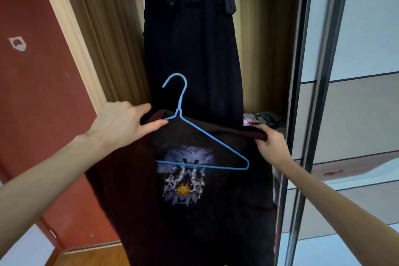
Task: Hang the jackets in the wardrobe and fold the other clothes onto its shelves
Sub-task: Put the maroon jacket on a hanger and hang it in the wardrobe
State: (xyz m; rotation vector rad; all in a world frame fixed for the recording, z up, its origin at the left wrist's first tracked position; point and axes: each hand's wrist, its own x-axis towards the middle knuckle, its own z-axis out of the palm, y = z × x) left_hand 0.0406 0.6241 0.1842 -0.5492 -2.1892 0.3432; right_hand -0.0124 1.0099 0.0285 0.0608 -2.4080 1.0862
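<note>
Head view: both forearms reach in from the near corners. Left hand (121, 123) pinches the dark maroon printed top (194, 211) at its left shoulder; right hand (269, 142) grips the right shoulder edge. Blue wire hanger (203, 151) lies against the top's front, hook up. Black jacket (192, 49) hangs behind, inside the wardrobe (267, 49); folded clothes (263, 119) on a shelf at far right
</note>
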